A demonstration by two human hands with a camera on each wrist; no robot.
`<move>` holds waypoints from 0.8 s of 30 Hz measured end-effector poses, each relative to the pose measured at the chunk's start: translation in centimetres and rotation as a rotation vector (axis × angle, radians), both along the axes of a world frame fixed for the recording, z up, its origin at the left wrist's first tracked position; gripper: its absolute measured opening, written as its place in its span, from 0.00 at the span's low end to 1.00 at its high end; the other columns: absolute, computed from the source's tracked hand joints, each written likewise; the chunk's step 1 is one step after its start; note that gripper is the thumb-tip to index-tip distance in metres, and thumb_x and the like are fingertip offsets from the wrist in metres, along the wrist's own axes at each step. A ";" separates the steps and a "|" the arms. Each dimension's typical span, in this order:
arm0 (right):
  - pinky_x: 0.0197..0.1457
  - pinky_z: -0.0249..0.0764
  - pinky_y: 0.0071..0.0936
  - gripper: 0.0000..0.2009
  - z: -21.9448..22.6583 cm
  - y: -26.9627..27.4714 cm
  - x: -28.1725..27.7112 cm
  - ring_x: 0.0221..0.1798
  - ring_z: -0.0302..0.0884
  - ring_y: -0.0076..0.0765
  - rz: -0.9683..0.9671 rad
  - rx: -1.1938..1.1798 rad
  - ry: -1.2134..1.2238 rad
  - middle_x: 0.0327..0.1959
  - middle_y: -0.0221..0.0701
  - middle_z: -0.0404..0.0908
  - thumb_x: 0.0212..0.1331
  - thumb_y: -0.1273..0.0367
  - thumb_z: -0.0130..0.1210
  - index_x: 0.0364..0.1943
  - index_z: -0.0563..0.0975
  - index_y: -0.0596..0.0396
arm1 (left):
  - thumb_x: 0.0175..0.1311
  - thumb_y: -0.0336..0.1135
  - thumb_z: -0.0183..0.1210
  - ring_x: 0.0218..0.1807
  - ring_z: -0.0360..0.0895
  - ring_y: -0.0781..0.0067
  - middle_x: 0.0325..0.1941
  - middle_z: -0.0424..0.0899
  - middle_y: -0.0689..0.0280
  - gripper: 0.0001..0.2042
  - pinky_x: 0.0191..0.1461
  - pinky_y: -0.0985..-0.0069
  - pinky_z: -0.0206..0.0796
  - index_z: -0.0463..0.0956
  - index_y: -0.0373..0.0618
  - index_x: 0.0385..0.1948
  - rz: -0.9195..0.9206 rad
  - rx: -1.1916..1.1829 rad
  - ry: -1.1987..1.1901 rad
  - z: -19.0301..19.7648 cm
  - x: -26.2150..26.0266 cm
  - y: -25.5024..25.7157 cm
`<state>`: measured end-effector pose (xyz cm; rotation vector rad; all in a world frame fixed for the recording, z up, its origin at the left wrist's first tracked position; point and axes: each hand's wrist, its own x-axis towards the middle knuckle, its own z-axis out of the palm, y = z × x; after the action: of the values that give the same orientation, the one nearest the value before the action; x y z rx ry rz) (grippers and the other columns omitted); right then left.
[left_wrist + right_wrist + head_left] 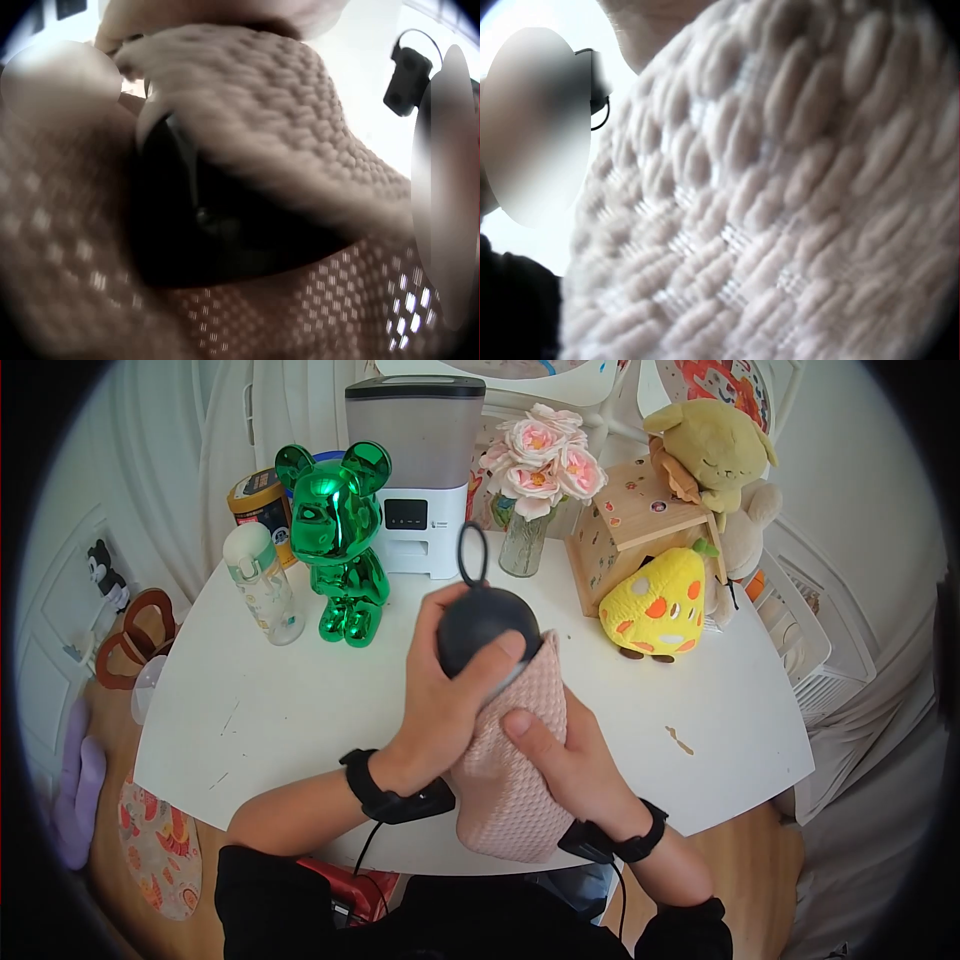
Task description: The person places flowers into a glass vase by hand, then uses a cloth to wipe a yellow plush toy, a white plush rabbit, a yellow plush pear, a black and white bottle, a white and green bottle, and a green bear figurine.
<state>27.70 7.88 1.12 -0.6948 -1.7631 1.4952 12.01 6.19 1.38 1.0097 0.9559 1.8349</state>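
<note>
A black round object (478, 620) with a cord loop at its top sits between both hands above the table. My left hand (440, 695) grips it from the side, thumb across its lower face. A pink waffle-weave cloth (512, 790) covers the object's right side and hangs down below it. The right hand (572, 755) holds this cloth from the right, its thumb on the front. In the left wrist view, the cloth (247, 90) drapes over a dark surface (217, 240). Close-up cloth (757, 210) fills most of the right wrist view.
On the white table (270, 730), a green shiny bear figure (343, 540), a bottle (262, 585) and a grey-white dispenser (420, 470) stand at the back left. Behind the hands are flowers in a glass vase (522, 545). At right, a yellow plush (657, 605) leans by a wooden house (640, 510).
</note>
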 end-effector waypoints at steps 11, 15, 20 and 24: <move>0.72 0.65 0.36 0.37 -2.4 0.5 -1.6 0.67 0.71 0.35 0.131 -0.071 0.178 0.65 0.41 0.72 0.66 0.64 0.64 0.72 0.57 0.65 | 0.69 0.37 0.63 0.49 0.78 0.80 0.49 0.80 0.64 0.21 0.55 0.79 0.71 0.68 0.40 0.58 0.037 0.093 -0.003 0.7 -2.2 1.0; 0.73 0.64 0.36 0.42 -3.0 0.5 -1.4 0.67 0.70 0.36 0.217 -0.078 0.122 0.64 0.40 0.72 0.64 0.61 0.67 0.73 0.53 0.64 | 0.70 0.41 0.62 0.47 0.79 0.79 0.49 0.81 0.63 0.21 0.54 0.79 0.72 0.69 0.40 0.58 0.046 0.043 -0.105 1.3 -3.2 1.2; 0.68 0.68 0.33 0.38 -0.7 2.1 -1.4 0.64 0.72 0.34 0.177 -0.240 0.154 0.62 0.39 0.74 0.67 0.58 0.64 0.72 0.58 0.63 | 0.70 0.39 0.62 0.53 0.76 0.78 0.54 0.79 0.63 0.21 0.59 0.77 0.68 0.69 0.40 0.59 -0.085 0.098 -0.015 -1.3 -1.4 1.0; 0.67 0.69 0.31 0.34 -0.7 2.4 -1.6 0.64 0.72 0.32 0.153 -0.469 0.206 0.61 0.39 0.75 0.69 0.58 0.61 0.71 0.61 0.61 | 0.68 0.39 0.64 0.54 0.75 0.77 0.54 0.78 0.64 0.22 0.60 0.77 0.67 0.69 0.41 0.58 -0.123 0.053 0.046 -1.1 -1.2 0.6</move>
<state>26.11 10.33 0.38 -0.6124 -1.3454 2.0388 10.77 6.79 0.24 1.1224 0.8561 1.7496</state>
